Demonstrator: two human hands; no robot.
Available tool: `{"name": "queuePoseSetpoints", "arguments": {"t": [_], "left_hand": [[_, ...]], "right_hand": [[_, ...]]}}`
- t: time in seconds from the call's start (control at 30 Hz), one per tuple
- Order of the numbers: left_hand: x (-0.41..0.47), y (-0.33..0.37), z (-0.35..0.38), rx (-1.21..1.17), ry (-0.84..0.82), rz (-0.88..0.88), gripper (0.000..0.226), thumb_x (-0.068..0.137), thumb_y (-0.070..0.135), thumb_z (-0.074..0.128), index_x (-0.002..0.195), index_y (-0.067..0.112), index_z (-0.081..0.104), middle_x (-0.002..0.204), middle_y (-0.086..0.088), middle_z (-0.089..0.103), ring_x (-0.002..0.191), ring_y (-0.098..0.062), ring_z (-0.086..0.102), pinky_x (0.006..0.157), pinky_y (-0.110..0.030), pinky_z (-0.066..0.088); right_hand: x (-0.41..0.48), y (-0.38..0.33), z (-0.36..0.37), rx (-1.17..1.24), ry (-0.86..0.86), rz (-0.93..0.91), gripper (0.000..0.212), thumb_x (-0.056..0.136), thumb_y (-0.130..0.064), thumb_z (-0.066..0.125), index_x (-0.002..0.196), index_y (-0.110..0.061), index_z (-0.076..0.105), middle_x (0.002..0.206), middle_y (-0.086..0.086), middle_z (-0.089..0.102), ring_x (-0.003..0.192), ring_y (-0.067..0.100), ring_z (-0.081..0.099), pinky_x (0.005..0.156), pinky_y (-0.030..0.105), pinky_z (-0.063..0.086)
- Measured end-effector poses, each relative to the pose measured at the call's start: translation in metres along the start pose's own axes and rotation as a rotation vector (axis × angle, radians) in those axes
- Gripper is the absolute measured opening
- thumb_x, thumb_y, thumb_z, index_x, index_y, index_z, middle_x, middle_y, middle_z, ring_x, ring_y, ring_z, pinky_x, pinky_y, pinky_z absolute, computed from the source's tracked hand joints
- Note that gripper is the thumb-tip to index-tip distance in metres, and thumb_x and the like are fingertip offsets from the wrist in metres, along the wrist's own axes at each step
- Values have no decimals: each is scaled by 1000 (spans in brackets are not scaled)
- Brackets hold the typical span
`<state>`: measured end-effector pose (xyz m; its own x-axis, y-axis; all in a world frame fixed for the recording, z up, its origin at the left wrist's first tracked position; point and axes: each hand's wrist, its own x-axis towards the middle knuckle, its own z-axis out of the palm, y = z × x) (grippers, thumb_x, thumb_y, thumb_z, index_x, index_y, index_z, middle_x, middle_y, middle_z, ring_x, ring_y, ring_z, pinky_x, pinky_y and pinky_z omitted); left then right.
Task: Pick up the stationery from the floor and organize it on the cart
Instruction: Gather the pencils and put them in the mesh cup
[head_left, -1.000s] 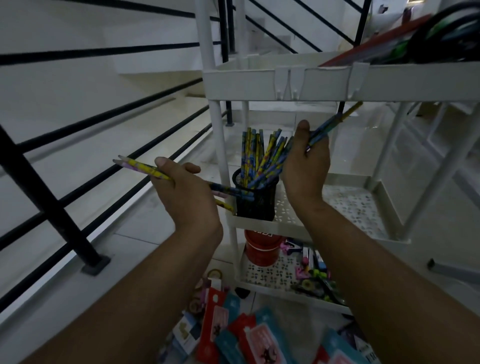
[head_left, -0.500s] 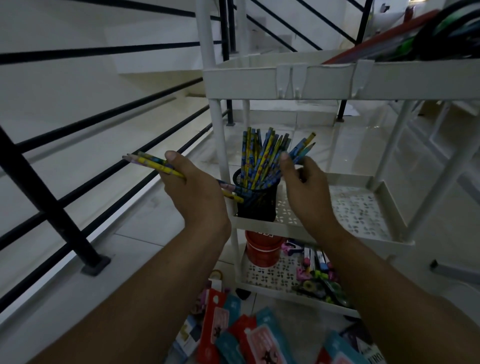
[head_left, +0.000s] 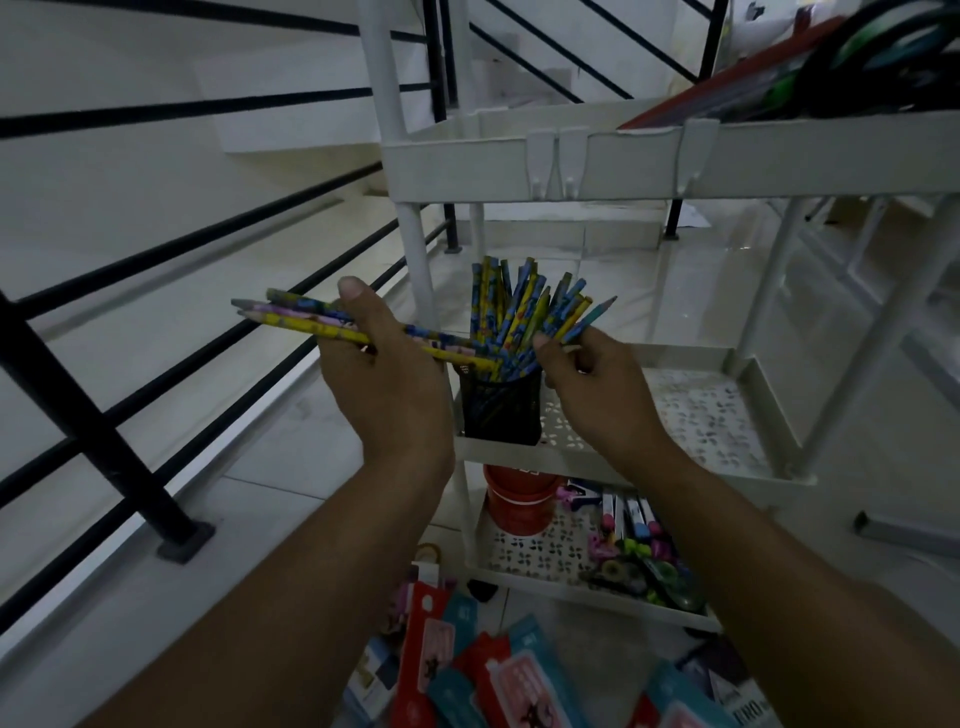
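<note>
My left hand (head_left: 387, 379) grips a small bundle of patterned pencils (head_left: 296, 319) that point left, level with the cart's middle shelf. A black mesh pencil cup (head_left: 498, 408) stands on that shelf, at its left end, full of blue and yellow pencils (head_left: 511, 306). My right hand (head_left: 589, 387) is just right of the cup and pinches a blue pencil (head_left: 592, 317) whose tip slants up and to the right. The white three-tier cart (head_left: 691, 156) fills the middle and right of the view.
The bottom shelf holds a red bucket (head_left: 517, 499) and markers and clips (head_left: 641, 551). Red and teal stationery packs (head_left: 467, 670) lie on the floor in front of the cart. A black stair railing (head_left: 98, 431) runs along the left. Dark items (head_left: 878, 62) sit on the top tier.
My right hand came down from above the cup, put its pencils in and now pinches one blue pencil beside it. My left hand shifted slightly right with its bundle.
</note>
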<state>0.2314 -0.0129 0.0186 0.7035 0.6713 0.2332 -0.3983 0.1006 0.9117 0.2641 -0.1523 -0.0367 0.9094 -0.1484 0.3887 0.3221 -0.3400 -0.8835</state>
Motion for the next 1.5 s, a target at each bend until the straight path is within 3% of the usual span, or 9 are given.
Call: {"name": "queuePoseSetpoints", "arguments": {"t": [0.1, 0.23, 0.47, 0.67, 0.83, 0.93, 1.1, 1.27, 1.5], "left_hand": [[2, -3, -1, 51, -63, 138, 36, 97, 44, 42, 81, 12, 47, 71, -17, 52, 66, -33, 57, 64, -47, 53], [5, -20, -4, 91, -119, 221, 39, 95, 35, 53, 86, -3, 58, 76, -20, 61, 71, -31, 62, 59, -29, 50], [6, -38, -2, 163, -194, 360, 33, 94, 30, 57, 82, 0, 55, 70, -14, 58, 60, -8, 54, 57, -15, 41], [18, -33, 11, 173, -161, 456, 32, 91, 28, 61, 80, -1, 56, 72, -14, 59, 63, -15, 56, 60, -21, 43], [20, -33, 13, 242, -149, 561, 19, 88, 25, 66, 79, 14, 53, 78, -13, 59, 68, -12, 56, 63, -21, 47], [17, -35, 14, 221, -163, 527, 20, 87, 26, 68, 85, 9, 58, 82, -11, 64, 73, -14, 63, 67, -25, 53], [9, -40, 10, 265, -196, 528, 21, 87, 18, 68, 81, -1, 60, 70, 7, 55, 66, 6, 57, 61, -5, 42], [2, -50, 9, 338, -291, 475, 18, 84, 19, 71, 85, 2, 66, 70, 1, 64, 66, 8, 60, 60, -1, 42], [-7, -51, 8, 431, -359, 541, 13, 89, 18, 65, 80, 19, 56, 85, -8, 61, 73, 4, 57, 65, -1, 41]], "right_hand": [[-3, 0, 4, 40, 14, 21, 21, 94, -41, 55, 97, -22, 65, 75, -4, 67, 64, 0, 61, 53, 13, 45], [-4, 0, 8, 56, 25, 57, 28, 93, -45, 55, 98, -20, 65, 89, 8, 71, 78, 14, 66, 71, 34, 55], [-11, -4, 11, 58, 33, 59, 26, 93, -42, 57, 90, -17, 62, 74, 11, 67, 64, 14, 63, 54, 24, 47], [-13, -5, 10, 63, 18, 47, 28, 94, -39, 57, 97, -12, 62, 73, 10, 68, 66, 21, 64, 57, 33, 49], [-15, -4, 12, 88, -7, 58, 24, 94, -39, 57, 98, -16, 61, 58, -3, 61, 50, 5, 56, 47, 20, 42], [-17, -5, 13, 115, -17, 53, 23, 94, -39, 56, 99, -16, 59, 59, 3, 62, 48, 7, 55, 46, 21, 42], [-18, -6, 13, 155, -26, 44, 24, 95, -38, 55, 101, -16, 59, 59, 0, 62, 47, 3, 55, 47, 19, 41], [-19, -6, 13, 162, -37, 48, 23, 95, -37, 55, 103, -16, 60, 60, -2, 60, 47, 0, 55, 46, 13, 39], [-20, -5, 11, 183, -43, 72, 22, 94, -40, 56, 101, -20, 62, 63, -1, 65, 54, 7, 61, 53, 25, 47]]}}
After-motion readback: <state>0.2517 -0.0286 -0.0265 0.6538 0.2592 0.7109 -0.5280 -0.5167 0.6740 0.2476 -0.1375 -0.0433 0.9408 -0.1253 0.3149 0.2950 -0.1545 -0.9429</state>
